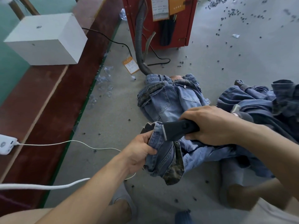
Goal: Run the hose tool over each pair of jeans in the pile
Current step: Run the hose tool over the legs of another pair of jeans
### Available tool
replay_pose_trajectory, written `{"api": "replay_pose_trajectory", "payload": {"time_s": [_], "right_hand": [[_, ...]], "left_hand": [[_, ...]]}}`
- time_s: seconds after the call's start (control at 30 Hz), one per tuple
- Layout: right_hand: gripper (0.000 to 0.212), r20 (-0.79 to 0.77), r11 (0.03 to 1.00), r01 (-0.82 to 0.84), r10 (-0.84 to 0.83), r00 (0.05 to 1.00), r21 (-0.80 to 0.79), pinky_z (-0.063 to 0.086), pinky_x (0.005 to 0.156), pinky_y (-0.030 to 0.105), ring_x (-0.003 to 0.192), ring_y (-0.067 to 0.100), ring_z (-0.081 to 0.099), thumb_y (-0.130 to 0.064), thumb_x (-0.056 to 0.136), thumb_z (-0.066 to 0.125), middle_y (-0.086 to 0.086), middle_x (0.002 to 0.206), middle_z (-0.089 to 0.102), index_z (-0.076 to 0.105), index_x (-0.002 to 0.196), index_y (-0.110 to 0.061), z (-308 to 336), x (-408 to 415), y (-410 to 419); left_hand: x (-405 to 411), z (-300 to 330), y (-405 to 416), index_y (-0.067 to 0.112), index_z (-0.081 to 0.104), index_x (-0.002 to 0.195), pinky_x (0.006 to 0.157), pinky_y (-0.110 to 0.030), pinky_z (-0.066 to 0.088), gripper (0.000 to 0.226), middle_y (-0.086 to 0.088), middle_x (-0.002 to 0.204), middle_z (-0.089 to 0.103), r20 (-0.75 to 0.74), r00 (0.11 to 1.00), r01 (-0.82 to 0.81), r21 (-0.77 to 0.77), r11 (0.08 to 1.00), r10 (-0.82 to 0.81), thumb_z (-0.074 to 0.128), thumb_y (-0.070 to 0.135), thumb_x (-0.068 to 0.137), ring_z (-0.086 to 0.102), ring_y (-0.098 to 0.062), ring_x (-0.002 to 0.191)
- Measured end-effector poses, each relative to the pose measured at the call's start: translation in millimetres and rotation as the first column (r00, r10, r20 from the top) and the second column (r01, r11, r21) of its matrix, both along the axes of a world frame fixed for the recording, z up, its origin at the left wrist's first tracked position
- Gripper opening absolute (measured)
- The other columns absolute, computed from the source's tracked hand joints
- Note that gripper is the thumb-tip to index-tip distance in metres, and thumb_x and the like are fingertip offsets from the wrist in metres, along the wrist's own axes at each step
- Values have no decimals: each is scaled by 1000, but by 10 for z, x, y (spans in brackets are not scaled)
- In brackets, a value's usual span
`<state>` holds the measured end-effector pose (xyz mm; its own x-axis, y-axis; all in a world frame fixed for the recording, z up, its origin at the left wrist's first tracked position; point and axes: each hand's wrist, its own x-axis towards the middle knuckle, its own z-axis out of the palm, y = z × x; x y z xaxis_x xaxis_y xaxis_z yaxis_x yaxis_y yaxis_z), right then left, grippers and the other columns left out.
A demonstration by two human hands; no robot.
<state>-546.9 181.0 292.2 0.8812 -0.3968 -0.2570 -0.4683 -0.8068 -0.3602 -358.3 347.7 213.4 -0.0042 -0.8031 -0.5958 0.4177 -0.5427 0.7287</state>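
Jeans (pixel 163 157) hem (bunched) gripped by left hand (pixel 140 152); right hand (pixel 208 125) holds nozzle (pixel 179 129).

Bare grey floor (pixel 113 123) lay open to the left of the jeans, crossed only by a white cable (pixel 77 143). Far off, the red machine (pixel 160 21) and its ribbed hose (pixel 139 50) blocked passage. The dark denim pile (pixel 262 101) crowded the right; a red-brown ledge (pixel 53 97) bounded the left.

Lt blue jeans (pixel 168 99) w/ camo lining; black nozzle (pixel 179 128); red cabinet (pixel 191 21) (grey hose (pixel 139 46)).
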Motion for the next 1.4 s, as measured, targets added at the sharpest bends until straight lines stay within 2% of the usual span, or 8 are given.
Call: {"api": "replay_pose_trajectory", "payload": {"time_s": [0.13, 0.33, 0.5, 0.7, 0.93, 1.07, 1.23, 1.4], "right_hand": [[31, 90, 999, 30, -32, 995, 27, 49, 78, 34, 87, 8, 58, -47, 81, 79, -19, 96, 63, 63, 106, -36, 122, 29, -62], [33, -80, 999, 11, -14, 997, -40, 52, 81, 38, 92, 13, 60, -50, 83, 74, -18, 101, 61, 60, 111, -37, 103, -15, -31], [35, 45, 996, -7, 11, 999, -92, 53, 76, 40, 88, 16, 60, -51, 85, 72, -15, 103, 60, 59, 112, -35, 68, 85, 94], [31, -77, 997, 8, -13, 997, -74, 52, 75, 36, 86, 13, 59, -49, 85, 73, -17, 101, 59, 59, 109, -37, 101, -5, 39], [32, 206, 988, 148, -137, 969, -38, 48, 78, 37, 89, 15, 58, -47, 84, 75, -14, 98, 62, 64, 110, -31, 65, 28, -69], [26, 65, 986, 165, -164, 984, -8, 45, 74, 36, 86, 14, 57, -40, 82, 80, -18, 92, 60, 64, 103, -36, 88, -125, -263], [33, -37, 994, 106, -106, 994, -8, 50, 82, 38, 93, 14, 57, -44, 81, 78, -17, 101, 62, 64, 110, -39, -58, -169, -203], [35, -115, 998, 26, -33, 993, -62, 55, 83, 41, 96, 18, 63, -42, 82, 73, -15, 106, 64, 61, 114, -38, -138, -126, -74]], "left_hand": [[-31, 54, 22, 16, 78, 110, 88, -40, 59, 79, -17, 111, 75, 10, 999, 37, -8, 999, -36, 31, -36, 73, 72, -29, 104], [-53, 113, 34, 4, 60, 137, 105, -50, 51, 73, -25, 133, 64, -120, 991, 57, -47, 997, -62, 32, -28, 78, 64, -36, 120], [-70, 116, 51, 16, 61, 141, 98, -47, 56, 76, -21, 135, 65, -232, 968, 84, -74, 994, -99, 36, -25, 81, 64, -35, 124], [-52, 58, 80, 23, 57, 146, 102, -45, 53, 84, -19, 143, 60, -282, 949, 114, -120, 986, -144, 37, -24, 79, 59, -34, 131], [40, -50, 61, -1, 61, 134, 103, -48, 52, 63, -27, 133, 62, -315, 947, -61, 26, 998, 66, 49, -7, 73, 61, -40, 121], [18, -29, 39, 3, 64, 134, 110, -50, 47, 49, -21, 133, 66, -270, 959, -37, 174, 984, 84, 65, 26, 91, 64, -37, 120], [20, 9, -15, 1, 70, 124, 88, -39, 61, 36, -23, 123, 71, -225, 952, -151, 253, 956, 209, 52, 18, 98, 73, -30, 101], [36, 51, -28, 2, 61, 138, 98, -42, 58, 46, -21, 135, 65, -328, 924, -126, 220, 967, 196, 48, 25, 100, 67, -33, 117]]}}
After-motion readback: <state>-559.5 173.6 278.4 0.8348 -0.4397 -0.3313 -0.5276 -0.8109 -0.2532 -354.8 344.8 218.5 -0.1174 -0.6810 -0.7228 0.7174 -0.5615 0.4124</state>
